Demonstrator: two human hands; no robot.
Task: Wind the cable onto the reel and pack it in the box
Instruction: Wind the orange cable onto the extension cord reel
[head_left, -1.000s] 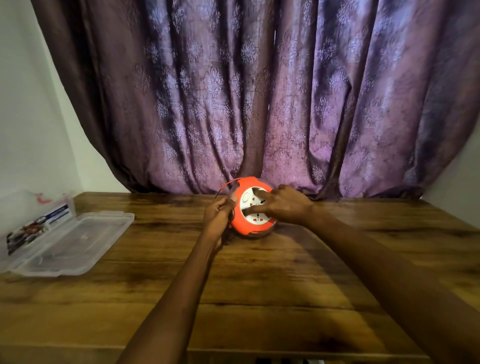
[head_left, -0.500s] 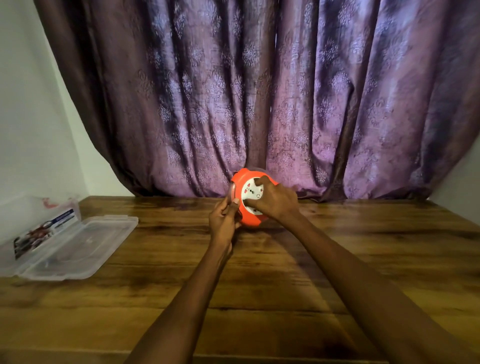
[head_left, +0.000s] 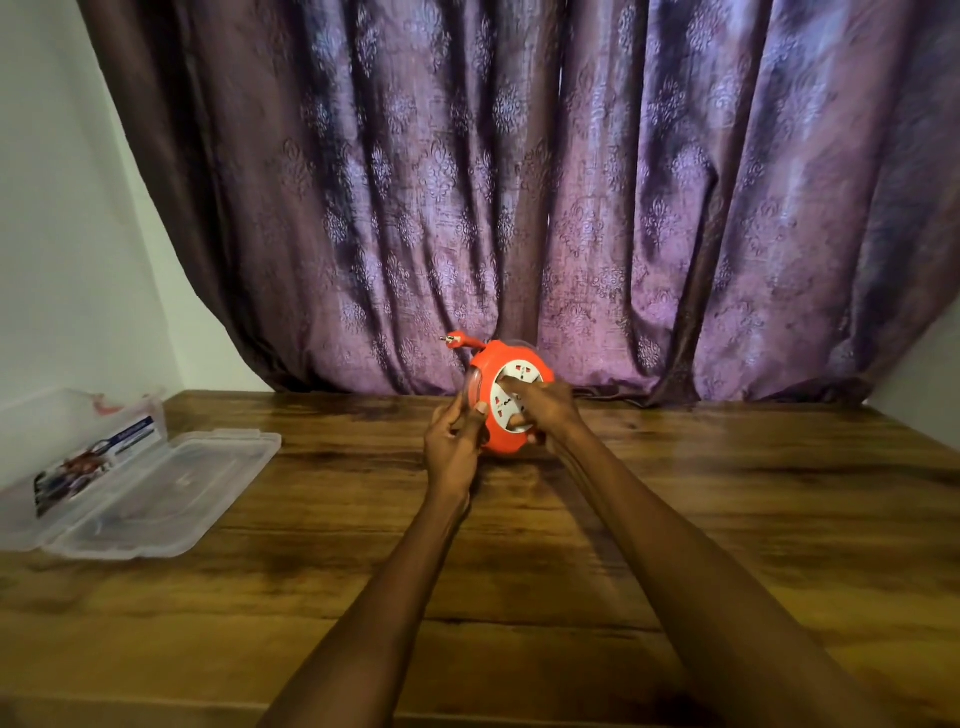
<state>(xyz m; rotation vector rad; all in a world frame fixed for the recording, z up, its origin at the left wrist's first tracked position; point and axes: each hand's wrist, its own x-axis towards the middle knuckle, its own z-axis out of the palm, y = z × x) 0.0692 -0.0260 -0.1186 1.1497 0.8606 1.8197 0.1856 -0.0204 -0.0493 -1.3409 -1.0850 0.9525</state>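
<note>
gripping orange reel (head_left: 491, 439) in both hands, left hand (head_left: 451, 448) on rim, right hand (head_left: 549, 410) fingers on white face

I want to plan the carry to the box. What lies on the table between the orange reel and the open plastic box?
Nothing: in the head view only bare wooden table separates the reel, held by both hands, from the open box at left.

reel (head_left: 511, 400) mid-table (head_left: 727, 519), box (head_left: 130, 493) far left

Orange reel (head_left: 491, 441), white socket face (head_left: 514, 397); purple damask curtain (head_left: 519, 197); brown woodgrain table (head_left: 675, 519).
</note>
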